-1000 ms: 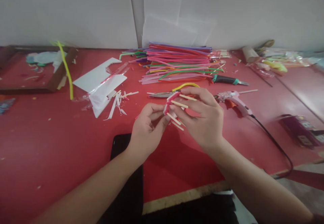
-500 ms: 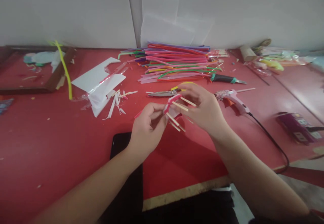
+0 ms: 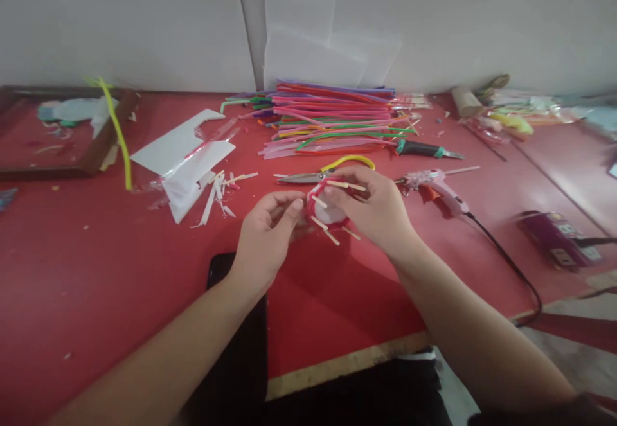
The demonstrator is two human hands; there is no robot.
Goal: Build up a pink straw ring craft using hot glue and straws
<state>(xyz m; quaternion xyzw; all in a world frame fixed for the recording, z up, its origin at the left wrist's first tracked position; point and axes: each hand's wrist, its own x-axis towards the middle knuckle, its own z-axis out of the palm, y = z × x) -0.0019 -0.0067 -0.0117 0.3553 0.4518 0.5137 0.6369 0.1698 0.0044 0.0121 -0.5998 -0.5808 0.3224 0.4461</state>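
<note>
A small round craft piece (image 3: 329, 216) has a pale disc, several wooden sticks standing out of it, and a pinkish-red fuzzy strand, like pipe cleaner, around its edge. My right hand (image 3: 378, 211) grips it from the right, thumb over the disc. At the piece's left edge, my left hand (image 3: 270, 230) has thumb and forefinger pinched together; what lies between them is hidden. Just behind the hands lie scissors (image 3: 308, 177) with yellow handles, partly covered by my right hand.
A pile of coloured pipe cleaners (image 3: 332, 117) lies at the back. To the right are a craft knife (image 3: 424, 149), a corded glue gun (image 3: 446, 191) and a purple power box (image 3: 554, 236). White card (image 3: 183, 146), stick scraps (image 3: 219, 195) and a black phone-like slab (image 3: 241, 349) are left.
The piece has turned so that its pale disc shows more. My left fingers have slid off it to its left edge, while my right thumb has come over the disc.
</note>
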